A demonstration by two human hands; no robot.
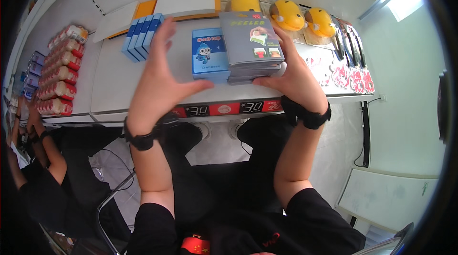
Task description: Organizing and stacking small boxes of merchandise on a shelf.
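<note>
My left hand [155, 80] is spread, thumb and fingers wide apart, with nothing in it. Its fingertips pass in front of a row of light-and-dark-blue boxes [137, 40] standing on edge; whether they touch is unclear. A stack of grey peeler packages [247, 46] lies on the white shelf [118, 92]. Around the right side of that stack curves my right hand [295, 72], thumb along the front edge and fingers along the far right side. Directly left of the stack lies a blue card box [209, 53] with a cartoon figure, atop at least one other.
Yellow helmet-shaped packs [288, 15] and black-handled packaged tools [349, 44] line the back right. Red-and-white cut-out signs [352, 78] lie at right. Several red-wrapped bottle packs [57, 87] stand at left. A co-worker's arm [50, 147] reaches in at far left.
</note>
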